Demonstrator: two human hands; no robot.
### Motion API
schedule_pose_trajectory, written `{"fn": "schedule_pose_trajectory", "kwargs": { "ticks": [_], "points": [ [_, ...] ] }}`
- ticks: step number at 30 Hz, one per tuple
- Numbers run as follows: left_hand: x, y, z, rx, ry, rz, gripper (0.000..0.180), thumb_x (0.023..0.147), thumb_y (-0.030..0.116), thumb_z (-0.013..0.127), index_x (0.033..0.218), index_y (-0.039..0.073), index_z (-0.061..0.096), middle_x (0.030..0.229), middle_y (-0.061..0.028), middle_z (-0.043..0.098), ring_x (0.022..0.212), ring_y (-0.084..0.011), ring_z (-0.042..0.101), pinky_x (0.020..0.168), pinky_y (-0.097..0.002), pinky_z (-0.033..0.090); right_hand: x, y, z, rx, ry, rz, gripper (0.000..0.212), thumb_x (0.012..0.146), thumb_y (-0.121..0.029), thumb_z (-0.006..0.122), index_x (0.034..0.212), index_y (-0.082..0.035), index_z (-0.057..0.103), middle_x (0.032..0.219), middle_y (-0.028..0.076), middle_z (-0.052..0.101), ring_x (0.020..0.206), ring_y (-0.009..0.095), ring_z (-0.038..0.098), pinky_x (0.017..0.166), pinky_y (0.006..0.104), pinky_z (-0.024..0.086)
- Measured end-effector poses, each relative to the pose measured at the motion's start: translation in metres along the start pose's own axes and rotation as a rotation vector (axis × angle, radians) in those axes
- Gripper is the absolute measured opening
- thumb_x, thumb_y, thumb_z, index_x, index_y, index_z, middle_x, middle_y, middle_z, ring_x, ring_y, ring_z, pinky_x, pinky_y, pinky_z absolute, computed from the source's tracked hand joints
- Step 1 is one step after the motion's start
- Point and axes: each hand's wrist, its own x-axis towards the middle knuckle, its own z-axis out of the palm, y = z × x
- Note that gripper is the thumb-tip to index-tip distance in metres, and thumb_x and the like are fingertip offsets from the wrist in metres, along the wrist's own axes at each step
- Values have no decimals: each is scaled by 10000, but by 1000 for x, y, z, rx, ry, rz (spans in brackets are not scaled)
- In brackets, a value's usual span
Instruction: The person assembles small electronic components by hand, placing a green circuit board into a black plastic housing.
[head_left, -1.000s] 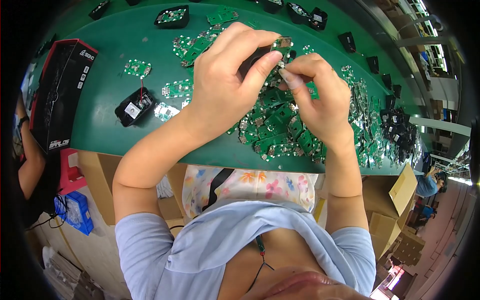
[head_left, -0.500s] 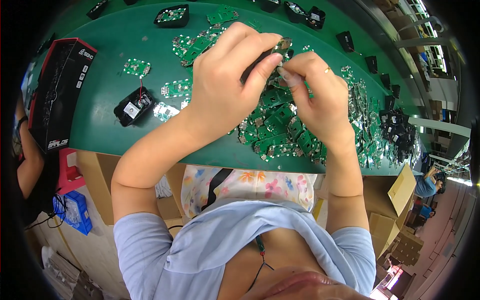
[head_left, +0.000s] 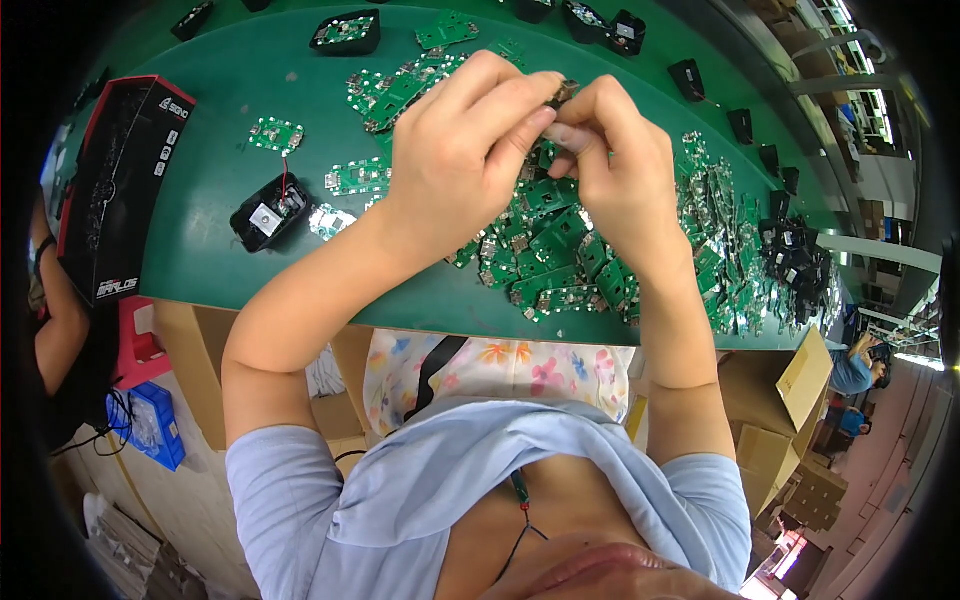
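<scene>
a small electronic part (head_left: pixel 567 91), mostly hidden by fingers, is held off the table (head_left: pixel 220 225) between the left hand (head_left: pixel 455 140) and the right hand (head_left: pixel 622 165). only its far end shows, a brownish, metallic-looking bit past the left fingertips; its full outline and tilt cannot be told. the left thumb and fingers grip it, and the right fingertips close in just beside. in this view it appears above a heap of green circuit boards (head_left: pixel 555 240).
</scene>
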Motion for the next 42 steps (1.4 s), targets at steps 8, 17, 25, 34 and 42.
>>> {"fn": "schedule_pose_trajectory", "kwargs": {
  "ticks": [8, 17, 25, 34, 42],
  "points": [
    [6, 7, -5, -214, -11, -295, 186, 763, 84, 642, 932, 25, 591, 839, -85, 553, 675, -172, 570, 533, -251, 462, -13, 11, 8, 186, 269, 11, 307, 789, -64, 632, 1022, -5, 441, 712, 62, 548, 554, 87, 557, 468, 203, 453],
    [0, 10, -1, -212, -77, -285, 236, 779, 106, 634, 1000, 41, 585, 928, -80, 516, 745, -143, 562, 594, -236, 480, -23, 5, 24, 544, 318, 234, 417, 827, -13, 562, 1171, -3, 327, 840, 106, 559, 636, 153, 598, 521, 207, 484],
    [11, 1, -11, -863, -309, -867, 382, 808, 39, 547, 1180, -1, 468, 1030, -50, 556, 931, -114, 530, 752, -251, 475, -28, 9, 0, 801, 240, 160, 346, 818, 14, 542, 1111, -18, 362, 819, 78, 538, 569, 102, 530, 480, 190, 421],
    [6, 0, -11, -888, -448, -933, 276, 755, -27, 552, 1026, 22, 536, 999, -15, 567, 909, -81, 530, 798, -222, 426, -32, 9, 0, -277, 184, -370, 245, 715, -61, 641, 947, -140, 629, 571, -8, 441, 446, 133, 454, 418, 262, 354],
    [9, 18, -11, -925, -288, -1060, 280, 862, 146, 559, 1104, 28, 487, 946, 1, 576, 864, -55, 541, 708, -224, 478, -20, 26, -1, -291, 334, -460, 197, 685, -44, 645, 865, -124, 639, 580, 4, 525, 455, 144, 478, 419, 273, 350]
  ]
}}
